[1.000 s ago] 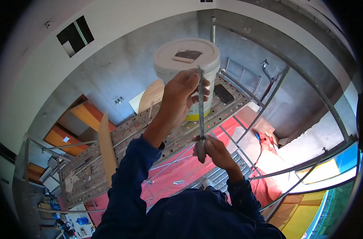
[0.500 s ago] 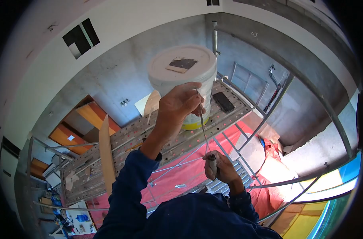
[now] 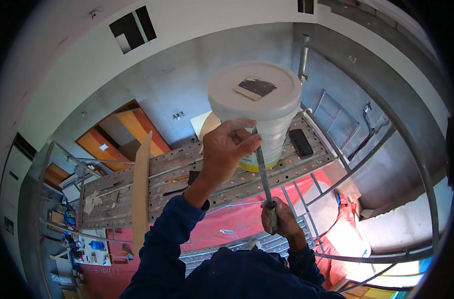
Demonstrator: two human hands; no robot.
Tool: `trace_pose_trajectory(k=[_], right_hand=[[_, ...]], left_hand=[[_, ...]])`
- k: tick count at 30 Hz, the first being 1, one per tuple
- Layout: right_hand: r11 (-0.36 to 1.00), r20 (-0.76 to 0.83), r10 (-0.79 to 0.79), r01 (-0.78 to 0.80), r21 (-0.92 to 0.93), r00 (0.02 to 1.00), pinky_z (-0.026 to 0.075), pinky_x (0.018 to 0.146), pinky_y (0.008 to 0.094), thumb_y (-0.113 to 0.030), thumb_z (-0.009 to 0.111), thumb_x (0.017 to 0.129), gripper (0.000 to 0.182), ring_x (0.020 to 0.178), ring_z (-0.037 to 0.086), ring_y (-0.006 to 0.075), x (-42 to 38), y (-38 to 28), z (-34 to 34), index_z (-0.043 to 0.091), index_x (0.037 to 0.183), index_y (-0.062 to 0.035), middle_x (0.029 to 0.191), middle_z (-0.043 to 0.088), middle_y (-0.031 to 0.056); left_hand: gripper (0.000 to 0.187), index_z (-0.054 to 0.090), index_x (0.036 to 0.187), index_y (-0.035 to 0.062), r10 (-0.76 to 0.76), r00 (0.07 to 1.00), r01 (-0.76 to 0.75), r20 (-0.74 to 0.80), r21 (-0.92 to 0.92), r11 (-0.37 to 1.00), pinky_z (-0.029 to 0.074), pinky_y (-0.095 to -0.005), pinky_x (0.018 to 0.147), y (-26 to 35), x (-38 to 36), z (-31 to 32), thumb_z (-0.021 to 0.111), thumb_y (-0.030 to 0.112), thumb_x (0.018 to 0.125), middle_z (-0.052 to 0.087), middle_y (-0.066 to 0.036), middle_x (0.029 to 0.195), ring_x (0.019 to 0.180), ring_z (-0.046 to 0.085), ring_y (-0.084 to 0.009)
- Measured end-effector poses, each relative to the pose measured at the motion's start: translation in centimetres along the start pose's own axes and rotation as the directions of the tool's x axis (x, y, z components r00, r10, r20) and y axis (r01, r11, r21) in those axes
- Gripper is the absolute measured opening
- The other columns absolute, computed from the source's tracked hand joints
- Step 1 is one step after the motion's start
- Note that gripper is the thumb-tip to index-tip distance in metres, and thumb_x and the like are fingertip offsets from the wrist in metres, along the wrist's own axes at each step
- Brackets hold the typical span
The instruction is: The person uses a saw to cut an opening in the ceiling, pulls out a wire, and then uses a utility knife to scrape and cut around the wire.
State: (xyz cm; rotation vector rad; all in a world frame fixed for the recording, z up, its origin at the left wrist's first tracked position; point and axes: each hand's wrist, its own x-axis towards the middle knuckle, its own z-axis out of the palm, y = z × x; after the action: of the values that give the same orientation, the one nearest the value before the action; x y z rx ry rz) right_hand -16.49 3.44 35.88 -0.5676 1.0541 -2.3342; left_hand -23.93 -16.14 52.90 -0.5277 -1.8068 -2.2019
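A long, narrow, flat grey metal blade with a handle (image 3: 262,174) runs between my two hands, tilted up and away from me. Its far end is pinched between the thumb and fingers of my left hand (image 3: 229,152). Lower down, my right hand (image 3: 280,218) is wrapped round the handle, knuckles outward. Just beyond my left hand a large white lidded bucket (image 3: 281,127) stands on the perforated metal scaffold deck (image 3: 187,162). On its lid lies a small dark-smeared piece of board (image 3: 256,88).
A black phone (image 3: 301,143) lies right of the bucket. A long wooden board (image 3: 141,199) leans past the deck's left part. Scaffold tubes (image 3: 408,132) curve round the right side. Red sheeting (image 3: 212,224) shows below the deck, and wooden doors (image 3: 112,144) stand beyond.
My view has shifted, so the bucket and deck now appear further right and slightly lower. The blade has turned from edge-on to show its flat face. Both hands keep their hold.
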Motion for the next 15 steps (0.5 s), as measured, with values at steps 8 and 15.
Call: trace_pose_trajectory(k=[8,15], right_hand=[[0.993,0.019,0.115,-0.116,0.022,0.993,0.040,0.042,0.0290,-0.056,0.044,0.097,0.056,0.048,0.053,0.0177,0.4,0.1,-1.0,0.052,0.116,-0.0040,0.068,0.055,0.0091],[0.973,-0.008,0.131,-0.130,-0.192,0.991,0.041,0.045,0.0265,-0.059,0.035,0.099,0.064,0.052,0.055,0.0143,1.3,0.4,1.9,0.051,0.120,-0.0009,0.070,0.057,0.0088]], left_hand=[[0.032,0.061,0.114,-0.0051,0.016,0.999,-0.015,-0.047,0.034,0.999,0.049,-0.0220,0.068,0.0,-0.4,0.0,0.072,0.003,0.086,0.064,-0.004,0.082,0.073,0.058,-0.0083],[0.038,0.054,0.124,-0.0034,0.003,0.998,-0.006,-0.070,-0.054,0.999,0.047,-0.0329,0.067,-1.6,-2.2,-0.4,0.049,0.027,0.102,0.056,-0.007,0.087,0.072,0.052,-0.0142]])
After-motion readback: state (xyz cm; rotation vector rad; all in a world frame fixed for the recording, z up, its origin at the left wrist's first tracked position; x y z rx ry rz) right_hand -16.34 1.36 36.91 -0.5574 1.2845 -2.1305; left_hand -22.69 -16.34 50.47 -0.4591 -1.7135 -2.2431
